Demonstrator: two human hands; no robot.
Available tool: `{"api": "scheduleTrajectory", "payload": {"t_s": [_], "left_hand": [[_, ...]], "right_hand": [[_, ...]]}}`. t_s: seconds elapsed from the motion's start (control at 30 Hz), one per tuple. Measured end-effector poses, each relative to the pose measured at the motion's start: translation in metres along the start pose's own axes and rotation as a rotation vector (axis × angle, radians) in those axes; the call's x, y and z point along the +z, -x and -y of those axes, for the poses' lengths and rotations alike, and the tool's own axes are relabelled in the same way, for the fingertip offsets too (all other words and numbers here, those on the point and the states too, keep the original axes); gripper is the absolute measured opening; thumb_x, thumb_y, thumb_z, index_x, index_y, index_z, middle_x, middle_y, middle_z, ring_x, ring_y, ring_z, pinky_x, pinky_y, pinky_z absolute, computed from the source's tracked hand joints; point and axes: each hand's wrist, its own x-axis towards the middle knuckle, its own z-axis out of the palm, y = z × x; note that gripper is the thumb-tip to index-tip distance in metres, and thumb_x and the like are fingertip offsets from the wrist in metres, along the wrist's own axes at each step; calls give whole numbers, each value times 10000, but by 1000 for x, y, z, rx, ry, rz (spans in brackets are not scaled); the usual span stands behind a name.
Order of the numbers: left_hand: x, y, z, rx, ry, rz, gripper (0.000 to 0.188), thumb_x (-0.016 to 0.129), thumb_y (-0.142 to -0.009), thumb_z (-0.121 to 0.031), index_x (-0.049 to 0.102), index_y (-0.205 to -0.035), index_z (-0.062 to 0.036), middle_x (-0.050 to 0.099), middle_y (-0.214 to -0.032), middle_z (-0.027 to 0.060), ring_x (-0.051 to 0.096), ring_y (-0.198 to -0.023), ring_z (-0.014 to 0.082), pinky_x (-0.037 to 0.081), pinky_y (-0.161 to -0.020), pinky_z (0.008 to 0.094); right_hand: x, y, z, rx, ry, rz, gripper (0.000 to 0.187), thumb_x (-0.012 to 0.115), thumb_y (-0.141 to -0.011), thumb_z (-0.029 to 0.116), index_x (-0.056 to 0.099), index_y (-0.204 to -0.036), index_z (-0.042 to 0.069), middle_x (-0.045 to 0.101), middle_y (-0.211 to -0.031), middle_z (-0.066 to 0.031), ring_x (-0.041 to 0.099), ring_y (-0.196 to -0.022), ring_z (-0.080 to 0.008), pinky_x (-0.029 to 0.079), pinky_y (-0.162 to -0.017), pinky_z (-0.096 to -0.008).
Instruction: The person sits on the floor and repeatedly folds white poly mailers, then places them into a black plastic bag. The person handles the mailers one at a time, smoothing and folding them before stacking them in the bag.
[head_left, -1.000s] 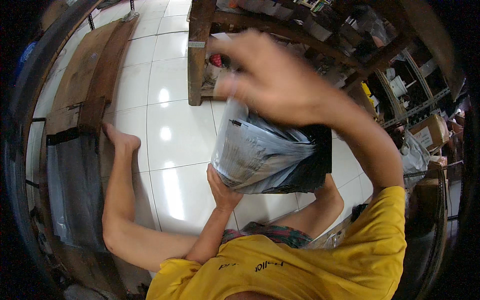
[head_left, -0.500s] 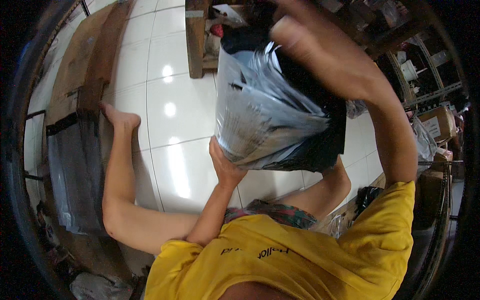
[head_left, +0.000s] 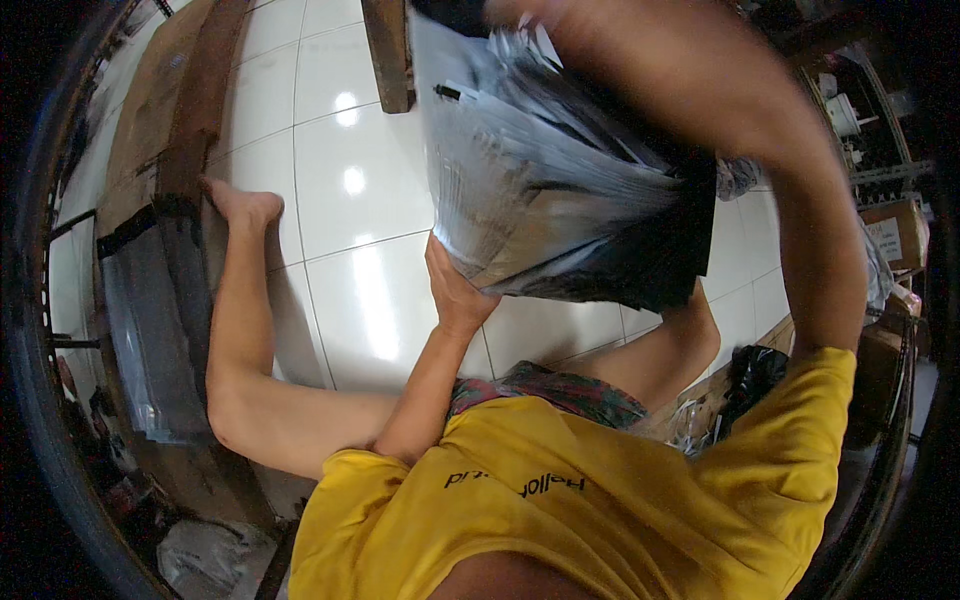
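Observation:
A thick bundle of thin plastic bags (head_left: pixel 545 190), silvery-clear on the front and black at the back and right side, is held up in front of me. Its layers fan out toward the upper edge. My left hand (head_left: pixel 458 288) is closed around the lower left corner, thumb against the front. At the top of the view my right hand (head_left: pixel 570 30) is over the upper edge of the bags, smeared by motion and partly cut off, so its grip cannot be made out.
On the left a long cardboard-covered bench (head_left: pixel 150 130) bears a pile of similar plastic bags (head_left: pixel 155 320). A wooden leg (head_left: pixel 388 60) stands on the white tiled floor (head_left: pixel 345 205) ahead. Cardboard boxes (head_left: pixel 890 240) and metal shelving line the right; a black plastic bag (head_left: pixel 755 375) lies nearby.
The bundle has shifted farther up and slightly right in the view, my left hand still on its corner. My right hand has moved up and left along the upper edge.

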Motion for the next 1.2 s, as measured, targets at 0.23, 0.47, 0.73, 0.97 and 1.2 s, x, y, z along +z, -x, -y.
{"api": "scheduleTrajectory", "payload": {"t_s": [0.23,0.47,0.73,0.97,1.2], "left_hand": [[-9,-6,-1,35,18,17,1273,928,-635,-270,85,-1536,41,353,-1447,352,412,-1293,528,366,-1087,572],[-8,-17,-5,-146,127,174,1215,899,-627,-177,128,-1546,17,432,-1431,309,481,-1290,465,417,-1087,482],[-17,-7,5,-370,377,43,814,814,-704,-99,401,-1390,44,617,-1218,274,636,-1098,381,493,-967,413],[-58,-12,-59,-613,355,-72,724,732,-826,-115,342,-1404,79,532,-1328,257,547,-1227,340,406,-1077,410],[-32,7,-5,-920,400,-62,747,705,-854,-142,280,-1410,120,502,-1357,269,524,-1260,328,392,-1092,381]], "right_hand": [[6,8,1,68,66,0,1190,179,-859,892,87,-1564,-62,143,-1589,-366,161,-1492,-482,214,-1216,-558],[8,27,-63,11,-204,-294,1017,316,-887,683,68,-1582,-17,193,-1591,-298,208,-1478,-409,227,-1213,-508],[264,44,-137,247,-1120,-314,843,597,-971,309,111,-1590,8,362,-1555,-220,370,-1428,-313,288,-1192,-425],[288,-16,-110,158,-1136,-189,763,629,-988,395,294,-1536,-17,526,-1413,-208,514,-1296,-266,393,-1107,-372],[397,-7,-113,326,-610,221,949,513,-939,685,338,-1536,-33,386,-1512,-335,358,-1446,-414,295,-1189,-428]]}}
